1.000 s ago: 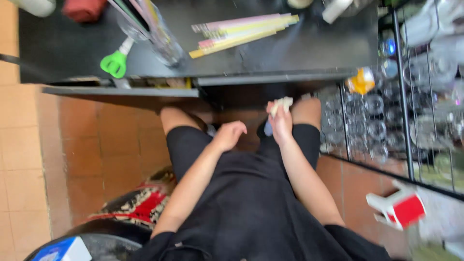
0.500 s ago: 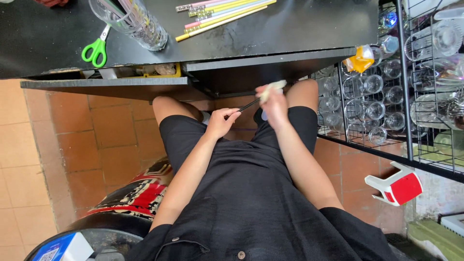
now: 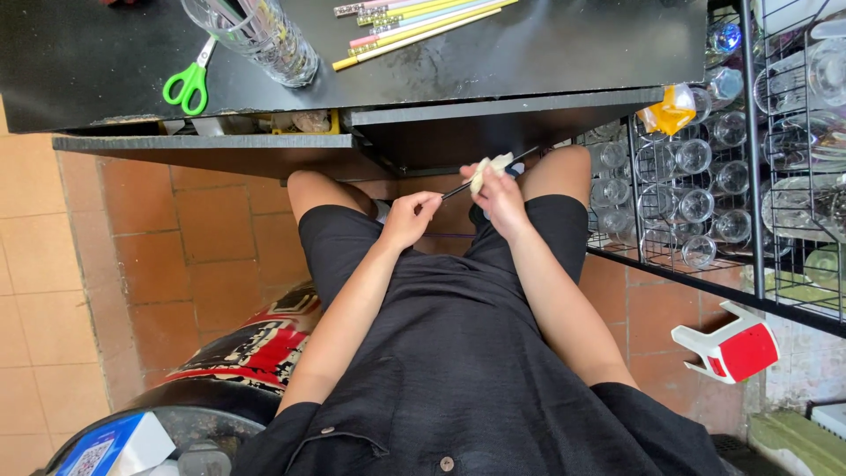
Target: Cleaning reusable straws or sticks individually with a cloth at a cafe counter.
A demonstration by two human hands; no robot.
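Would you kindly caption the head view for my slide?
Seated person's left hand and right hand hold a thin dark stick and pale cloth.

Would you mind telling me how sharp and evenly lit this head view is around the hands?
Head view: daylight is even, the left hand and right hand with the thin dark stick are sharp; shadow deepens under the black table; edges bend, and the glasses glare.
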